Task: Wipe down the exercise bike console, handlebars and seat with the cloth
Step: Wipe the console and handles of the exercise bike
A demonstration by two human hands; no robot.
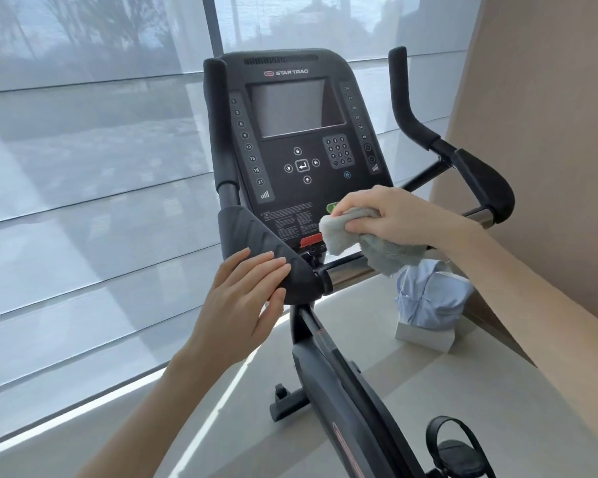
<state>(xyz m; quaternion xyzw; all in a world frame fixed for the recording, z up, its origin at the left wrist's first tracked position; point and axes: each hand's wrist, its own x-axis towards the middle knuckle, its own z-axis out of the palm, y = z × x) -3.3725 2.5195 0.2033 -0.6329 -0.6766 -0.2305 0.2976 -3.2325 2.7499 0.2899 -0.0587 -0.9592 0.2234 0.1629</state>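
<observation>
1. Sheer blind (83, 167) spans 9 to 12 o'clock, with blurred trees (94, 25) showing through at 11.
2. Beige wall (549, 98) at 2 o'clock.
3. White box (425, 336) on the pale floor (221, 443) at 4 o'clock, with a crumpled blue bundle (428, 298) on top.

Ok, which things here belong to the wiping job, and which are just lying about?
Job:
cloth, gripped by the right hand
console
left handlebar pad, under the left hand
right handlebar
The seat is not in view.

Lying about:
blue bundle
white box beneath it
</observation>
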